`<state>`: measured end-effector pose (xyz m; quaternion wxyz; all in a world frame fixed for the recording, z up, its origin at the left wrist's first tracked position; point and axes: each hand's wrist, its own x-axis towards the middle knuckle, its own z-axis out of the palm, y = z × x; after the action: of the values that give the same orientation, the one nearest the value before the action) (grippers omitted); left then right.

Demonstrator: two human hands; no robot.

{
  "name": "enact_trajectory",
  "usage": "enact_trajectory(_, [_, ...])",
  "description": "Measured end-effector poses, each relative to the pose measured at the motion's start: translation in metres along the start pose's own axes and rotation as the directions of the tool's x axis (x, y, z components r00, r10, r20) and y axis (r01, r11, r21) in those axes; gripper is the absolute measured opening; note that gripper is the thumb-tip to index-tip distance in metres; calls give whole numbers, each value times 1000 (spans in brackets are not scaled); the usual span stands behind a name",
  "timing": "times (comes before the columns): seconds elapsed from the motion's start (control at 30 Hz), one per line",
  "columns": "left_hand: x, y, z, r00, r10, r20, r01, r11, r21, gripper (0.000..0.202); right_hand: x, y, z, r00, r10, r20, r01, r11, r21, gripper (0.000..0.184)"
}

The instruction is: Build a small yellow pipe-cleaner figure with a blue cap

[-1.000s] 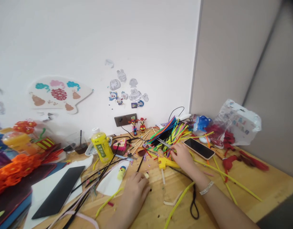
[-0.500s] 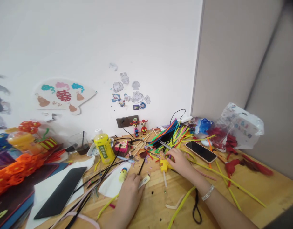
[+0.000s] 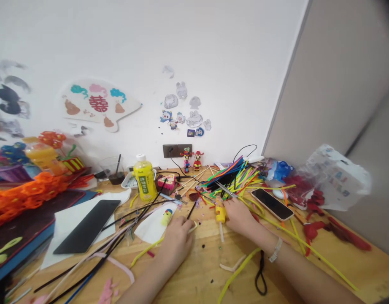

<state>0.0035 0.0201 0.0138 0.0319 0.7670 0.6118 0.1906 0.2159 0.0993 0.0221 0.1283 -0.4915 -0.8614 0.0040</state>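
My right hand [image 3: 240, 215] is closed at the side of a yellow hot glue gun [image 3: 220, 213], covering the part where its handle appears to be. A clear glue stick [image 3: 221, 233] sticks out of the gun's rear, towards me. Just beyond those fingers lie metal scissors [image 3: 226, 190], their handles partly hidden. My left hand [image 3: 177, 240] rests on the table with curled fingers around a small pale item, mostly covered. A thin black stem [image 3: 191, 210] points away from its fingertips. Left of it, a small yellow-green figure with a blue top [image 3: 166, 216] lies on white paper [image 3: 147, 228].
A bundle of coloured pipe cleaners [image 3: 235, 177] lies at the back, a phone [image 3: 272, 204] to its right. A yellow drink bottle [image 3: 145, 179] and a cup with a straw [image 3: 115, 175] stand left of centre. A plastic bag [image 3: 338, 179] sits far right; orange flowers [image 3: 30, 196] lie left.
The view has tilted down and turned slightly left. My left hand has rolled over the pale labelled item, covering more of it. My right hand stays at the glue gun.
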Motion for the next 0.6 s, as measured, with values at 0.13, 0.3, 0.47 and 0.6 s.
enact_trajectory(0.13, [2, 0, 2, 1000, -18, -15, 18, 1000, -10, 27, -5, 16, -8, 998, -48, -32, 51, 993, 102, 35])
enact_trajectory(0.3, [1, 4, 12, 998, -24, -54, 25, 1000, 17, 30, -6, 65, -24, 989, 58, -138, -30, 980, 198, 29])
enact_trajectory(0.47, [-6, -8, 29, 957, 220, -190, -170, 954, 247, 38, -7, 88, -19, 978, 136, -159, -97, 967, 235, 26])
enact_trajectory(0.6, [-14, -24, 31, 873, 344, -347, -246, 923, 296, 29, -8, 80, -8, 985, 104, -138, -69, 969, 239, 30])
